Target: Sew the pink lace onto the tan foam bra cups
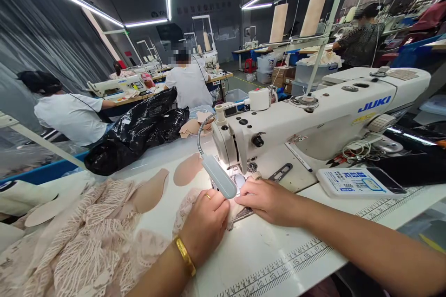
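Observation:
Under the needle end of a white sewing machine (285,123), both of my hands are on a small beige lace piece (181,208). My left hand (208,220) is closed, its fingers curled over the fabric left of the needle. Close to the presser foot, my right hand (270,202) has its fingers drawn together on the work; the fingertips are partly hidden. A grey lamp head (219,177) on a bendable neck blocks part of the stitching area. Two smooth beige cup-shaped pieces, one nearer (151,190) and one farther (188,169), lie left of the machine.
Beige lace (90,236) is heaped on the table's left side. A black plastic bag (139,125) lies behind it. To the right are a phone (379,180), a white pen (298,157) and cables. Rulers are printed along the front edge. Other people sit at machines beyond.

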A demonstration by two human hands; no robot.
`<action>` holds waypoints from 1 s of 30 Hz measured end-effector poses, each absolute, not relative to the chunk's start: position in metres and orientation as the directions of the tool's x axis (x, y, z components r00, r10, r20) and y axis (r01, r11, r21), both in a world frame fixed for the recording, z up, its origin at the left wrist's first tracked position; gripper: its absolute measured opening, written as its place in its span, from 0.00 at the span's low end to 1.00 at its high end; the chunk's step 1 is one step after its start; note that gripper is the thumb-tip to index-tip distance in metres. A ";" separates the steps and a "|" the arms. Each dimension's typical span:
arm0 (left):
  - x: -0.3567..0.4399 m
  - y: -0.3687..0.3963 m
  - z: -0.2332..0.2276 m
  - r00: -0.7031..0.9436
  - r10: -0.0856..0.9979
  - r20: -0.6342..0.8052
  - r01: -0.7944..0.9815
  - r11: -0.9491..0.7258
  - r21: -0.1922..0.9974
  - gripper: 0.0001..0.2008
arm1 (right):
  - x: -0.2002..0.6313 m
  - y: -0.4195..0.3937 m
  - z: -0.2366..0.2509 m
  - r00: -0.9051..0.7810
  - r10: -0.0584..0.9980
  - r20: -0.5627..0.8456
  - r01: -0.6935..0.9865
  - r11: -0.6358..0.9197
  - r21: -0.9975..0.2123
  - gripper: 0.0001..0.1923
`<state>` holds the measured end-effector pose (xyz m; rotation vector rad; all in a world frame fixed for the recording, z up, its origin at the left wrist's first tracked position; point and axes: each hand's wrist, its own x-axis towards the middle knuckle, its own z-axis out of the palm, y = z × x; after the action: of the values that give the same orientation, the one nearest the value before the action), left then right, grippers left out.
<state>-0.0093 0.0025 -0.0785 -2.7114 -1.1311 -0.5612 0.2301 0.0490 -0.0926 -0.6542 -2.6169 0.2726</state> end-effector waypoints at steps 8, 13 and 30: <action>-0.004 0.003 -0.073 0.624 0.675 0.394 0.713 -0.698 0.065 0.11 | 0.228 0.048 -0.091 -0.796 0.515 0.318 0.440 0.853 -0.279 0.17; -0.003 0.002 -0.076 0.614 0.665 0.425 0.698 -0.709 0.101 0.11 | 0.226 0.047 -0.089 -0.792 0.543 0.278 0.471 0.834 -0.287 0.18; -0.011 0.035 -0.072 0.688 0.580 0.435 0.573 -0.803 0.164 0.11 | 0.226 0.050 -0.091 -0.746 0.584 0.319 0.518 0.811 -0.273 0.13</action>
<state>-0.0115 0.0351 -0.0723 -2.9007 -0.9904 -0.7562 0.2262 0.0499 -0.0913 -0.8280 -2.6038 0.2345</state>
